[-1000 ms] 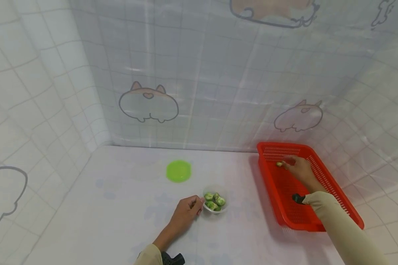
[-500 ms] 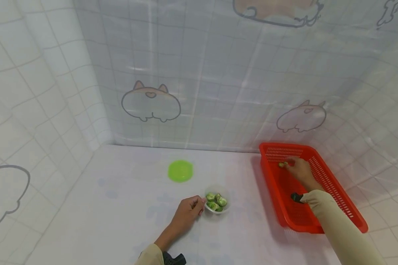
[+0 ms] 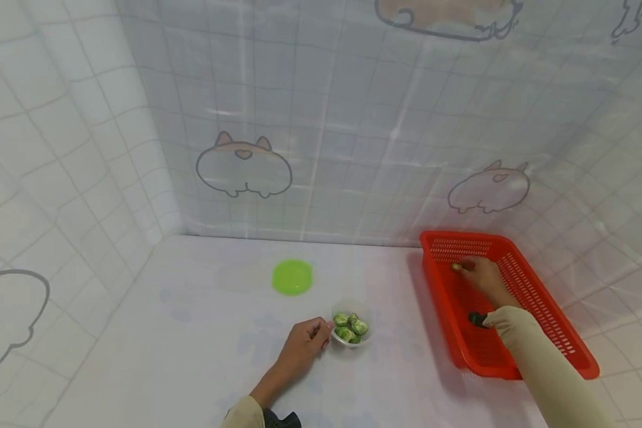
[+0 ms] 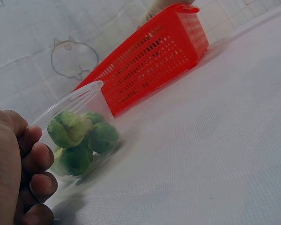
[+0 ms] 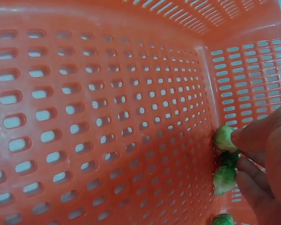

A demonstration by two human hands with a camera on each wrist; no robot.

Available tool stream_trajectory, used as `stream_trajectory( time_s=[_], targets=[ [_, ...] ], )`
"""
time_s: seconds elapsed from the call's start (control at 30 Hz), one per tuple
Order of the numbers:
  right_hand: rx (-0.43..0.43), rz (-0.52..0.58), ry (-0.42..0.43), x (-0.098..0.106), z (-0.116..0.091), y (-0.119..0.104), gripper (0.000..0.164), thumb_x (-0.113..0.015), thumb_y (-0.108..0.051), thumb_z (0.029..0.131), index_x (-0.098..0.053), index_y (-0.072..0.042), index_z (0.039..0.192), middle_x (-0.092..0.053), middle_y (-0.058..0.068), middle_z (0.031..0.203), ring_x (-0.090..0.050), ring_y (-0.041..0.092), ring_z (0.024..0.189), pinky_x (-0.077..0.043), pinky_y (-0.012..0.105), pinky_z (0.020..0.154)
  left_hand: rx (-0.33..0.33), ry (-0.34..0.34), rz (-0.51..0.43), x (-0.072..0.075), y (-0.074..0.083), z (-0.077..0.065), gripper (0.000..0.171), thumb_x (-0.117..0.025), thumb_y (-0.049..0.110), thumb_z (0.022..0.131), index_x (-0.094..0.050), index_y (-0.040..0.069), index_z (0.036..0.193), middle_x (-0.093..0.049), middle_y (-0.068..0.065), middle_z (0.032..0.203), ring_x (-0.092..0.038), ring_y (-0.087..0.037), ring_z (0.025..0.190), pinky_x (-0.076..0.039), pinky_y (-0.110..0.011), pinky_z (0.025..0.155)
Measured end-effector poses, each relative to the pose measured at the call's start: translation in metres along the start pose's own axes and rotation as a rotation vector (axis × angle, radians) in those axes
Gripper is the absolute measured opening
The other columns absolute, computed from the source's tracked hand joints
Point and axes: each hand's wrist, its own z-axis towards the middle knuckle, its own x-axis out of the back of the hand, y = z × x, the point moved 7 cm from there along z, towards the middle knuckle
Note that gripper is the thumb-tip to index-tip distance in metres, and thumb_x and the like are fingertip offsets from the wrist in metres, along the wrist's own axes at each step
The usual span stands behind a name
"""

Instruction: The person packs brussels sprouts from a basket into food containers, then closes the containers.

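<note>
A green lid [image 3: 292,277] lies flat toward the far left of the bench [image 3: 192,333]. Right of it and nearer, the left hand [image 3: 299,348] rests on the bench, fingers [image 4: 35,161] curled round the side of a clear cup [image 3: 351,333] holding sprouts [image 4: 79,138]. At the far right sits a red basket [image 3: 535,315]. In its far end the right hand [image 3: 484,276] touches a few loose sprouts [image 5: 225,159], fingers [image 5: 253,136] narrowed and pinching the topmost sprout [image 5: 224,138] against the basket wall.

The white table [image 3: 203,333] carries 1 green lid [image 3: 292,277], 1 clear cup [image 3: 351,333] and 1 red basket [image 3: 540,324].
</note>
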Motion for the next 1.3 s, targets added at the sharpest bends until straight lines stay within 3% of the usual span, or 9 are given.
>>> stream_trajectory(
  time_s=[0.17,0.53,0.77,0.93,1.3],
  targets=[
    [0.064,-0.050,0.029,-0.002,0.003,0.001,0.025,-0.072,-0.010,0.092,-0.071,0.007,0.111,-0.071,0.026,0.103,-0.065,0.042,0.087,-0.049,0.056,0.075,0.016,0.006,-0.006,-0.001,-0.002,0.000,0.042,-0.054,0.047,0.103,-0.064,0.013,0.080,-0.058,0.001,0.066,-0.048,-0.011,0.059,-0.041,-0.025,0.059],
    [0.152,-0.069,0.055,-0.008,0.010,0.000,0.004,-0.072,-0.002,0.090,-0.072,0.002,0.090,-0.069,0.015,0.081,-0.057,0.024,0.068,-0.046,0.044,0.065,0.030,0.002,-0.007,0.000,-0.001,-0.002,0.044,-0.054,0.050,0.102,-0.064,0.013,0.080,-0.058,0.002,0.067,-0.048,-0.011,0.059,-0.041,-0.026,0.058],
    [0.171,-0.068,0.056,-0.008,0.011,-0.005,0.010,-0.070,-0.001,0.091,-0.073,0.005,0.098,-0.072,0.023,0.093,-0.067,0.039,0.082,-0.052,0.056,0.072,0.003,0.008,-0.035,0.000,0.000,0.000,0.040,-0.055,0.043,0.103,-0.064,0.012,0.079,-0.058,-0.003,0.066,-0.046,-0.012,0.057,-0.041,-0.027,0.058],
    [0.144,-0.057,0.045,-0.009,0.013,-0.003,0.009,-0.070,-0.003,0.092,-0.074,0.004,0.097,-0.071,0.021,0.093,-0.065,0.036,0.081,-0.050,0.055,0.073,-0.005,0.017,-0.028,0.001,0.002,0.001,0.040,-0.055,0.044,0.103,-0.064,0.013,0.079,-0.059,-0.003,0.066,-0.046,-0.012,0.056,-0.041,-0.026,0.057],
    [0.114,-0.049,0.054,-0.010,0.016,0.001,0.014,-0.070,-0.003,0.092,-0.072,0.007,0.101,-0.069,0.024,0.095,-0.064,0.042,0.087,-0.049,0.057,0.076,0.000,0.016,-0.033,-0.001,-0.003,0.006,0.038,-0.055,0.042,0.104,-0.065,0.013,0.080,-0.059,-0.003,0.066,-0.047,-0.012,0.057,-0.042,-0.026,0.060]
  ],
)
